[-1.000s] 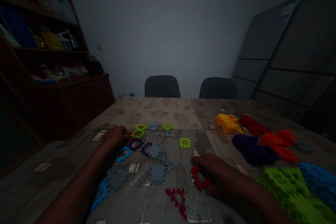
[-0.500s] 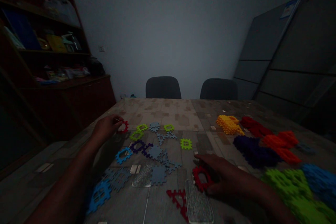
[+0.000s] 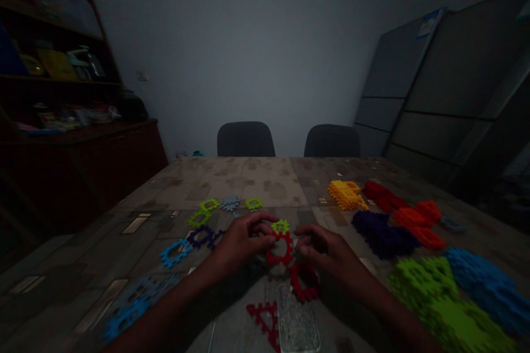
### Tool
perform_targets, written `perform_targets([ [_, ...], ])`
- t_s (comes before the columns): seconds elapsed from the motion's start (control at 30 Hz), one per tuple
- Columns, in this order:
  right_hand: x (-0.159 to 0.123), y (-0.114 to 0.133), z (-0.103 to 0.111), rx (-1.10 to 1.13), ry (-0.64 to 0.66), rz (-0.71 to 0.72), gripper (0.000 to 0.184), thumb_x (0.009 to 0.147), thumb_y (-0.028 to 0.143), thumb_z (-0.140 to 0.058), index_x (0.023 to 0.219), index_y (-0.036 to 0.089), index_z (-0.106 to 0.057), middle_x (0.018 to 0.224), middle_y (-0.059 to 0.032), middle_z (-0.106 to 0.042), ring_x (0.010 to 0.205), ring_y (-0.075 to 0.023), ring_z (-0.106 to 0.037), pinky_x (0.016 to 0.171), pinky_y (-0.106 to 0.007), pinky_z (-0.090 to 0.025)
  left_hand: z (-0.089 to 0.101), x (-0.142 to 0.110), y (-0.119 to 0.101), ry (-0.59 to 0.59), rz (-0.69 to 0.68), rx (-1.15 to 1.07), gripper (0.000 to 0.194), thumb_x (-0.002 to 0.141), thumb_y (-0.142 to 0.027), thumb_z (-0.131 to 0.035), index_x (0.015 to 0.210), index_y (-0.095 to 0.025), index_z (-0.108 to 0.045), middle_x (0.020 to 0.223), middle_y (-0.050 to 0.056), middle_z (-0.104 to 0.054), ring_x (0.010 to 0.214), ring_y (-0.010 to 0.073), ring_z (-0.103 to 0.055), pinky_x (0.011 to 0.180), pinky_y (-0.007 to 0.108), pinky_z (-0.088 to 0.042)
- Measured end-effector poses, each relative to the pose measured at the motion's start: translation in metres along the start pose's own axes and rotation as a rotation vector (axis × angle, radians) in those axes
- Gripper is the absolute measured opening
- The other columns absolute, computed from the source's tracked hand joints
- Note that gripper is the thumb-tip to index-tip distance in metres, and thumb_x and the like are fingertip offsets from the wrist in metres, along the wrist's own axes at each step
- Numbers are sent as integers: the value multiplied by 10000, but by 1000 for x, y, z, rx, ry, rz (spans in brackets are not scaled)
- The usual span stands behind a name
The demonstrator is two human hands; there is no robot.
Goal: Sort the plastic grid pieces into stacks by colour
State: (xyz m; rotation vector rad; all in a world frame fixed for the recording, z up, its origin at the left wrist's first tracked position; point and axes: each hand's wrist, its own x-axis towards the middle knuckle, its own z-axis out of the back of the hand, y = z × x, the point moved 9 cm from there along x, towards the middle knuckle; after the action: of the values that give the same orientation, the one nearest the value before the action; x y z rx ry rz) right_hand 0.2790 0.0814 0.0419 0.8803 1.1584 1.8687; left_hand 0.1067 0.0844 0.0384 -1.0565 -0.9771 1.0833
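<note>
My left hand (image 3: 242,240) and my right hand (image 3: 321,248) meet over the middle of the table, fingers curled. Between them is a red square puzzle piece (image 3: 280,251), which the left hand pinches at its left edge; the right hand's fingertips are at its right edge. A second red piece (image 3: 304,283) lies on the table just below the right hand. A green piece (image 3: 280,226) sits right behind the held one. A red triangle piece (image 3: 263,317) and a clear ribbed plate (image 3: 297,322) lie nearer me.
Flat green, grey, purple and blue pieces (image 3: 176,251) are spread at left. Piles of yellow (image 3: 345,194), red, orange, purple (image 3: 381,234), green (image 3: 439,298) and blue pieces fill the right. Two dark chairs (image 3: 246,139) stand at the far edge; a shelf unit at left.
My left hand carried a red piece from the far left to the centre. My right hand lifted off the red piece near the clear plate and moved up to meet it.
</note>
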Motion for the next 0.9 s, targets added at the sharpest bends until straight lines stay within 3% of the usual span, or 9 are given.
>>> perform_targets([
  [0.17, 0, -9, -10, 138, 13, -49, 258, 845, 397, -655, 990, 187, -616, 762, -7, -639, 671, -157, -604, 603, -276, -442, -18, -6, 2, 42, 15, -56, 386, 695, -340, -756, 1030, -166, -674, 785, 9, -659, 706, 172, -624, 654, 280, -473],
  [0.43, 3, -12, -5, 128, 2, -32, 234, 827, 411, -662, 901, 189, -646, 711, -3, -590, 633, -152, -533, 574, -275, -390, -32, -9, 4, 106, 29, -91, 211, 727, -316, -723, 875, -165, -721, 764, 23, -670, 720, 160, -591, 657, 266, -421],
  [0.63, 4, -6, 6, 58, -82, 38, 186, 826, 356, -633, 912, 198, -678, 802, -13, -636, 743, -169, -573, 653, -283, -416, -43, -11, 16, 102, 112, -178, 293, 675, -365, -788, 826, -177, -620, 633, -20, -604, 543, 132, -566, 537, 242, -414],
  [0.77, 4, -3, 11, -15, -57, 18, 194, 788, 325, -678, 930, 193, -688, 781, -8, -650, 717, -169, -579, 640, -282, -428, -49, -13, 20, 108, 131, -207, 363, 690, -474, -748, 810, -197, -547, 613, -32, -570, 516, 141, -570, 525, 259, -452],
  [0.9, 0, -6, 10, -29, 35, -53, 192, 780, 330, -701, 896, 178, -684, 768, -16, -664, 706, -171, -596, 634, -284, -439, -42, -11, 18, 131, 90, -104, 300, 686, -414, -735, 802, -172, -601, 651, -9, -596, 593, 141, -562, 559, 238, -402],
])
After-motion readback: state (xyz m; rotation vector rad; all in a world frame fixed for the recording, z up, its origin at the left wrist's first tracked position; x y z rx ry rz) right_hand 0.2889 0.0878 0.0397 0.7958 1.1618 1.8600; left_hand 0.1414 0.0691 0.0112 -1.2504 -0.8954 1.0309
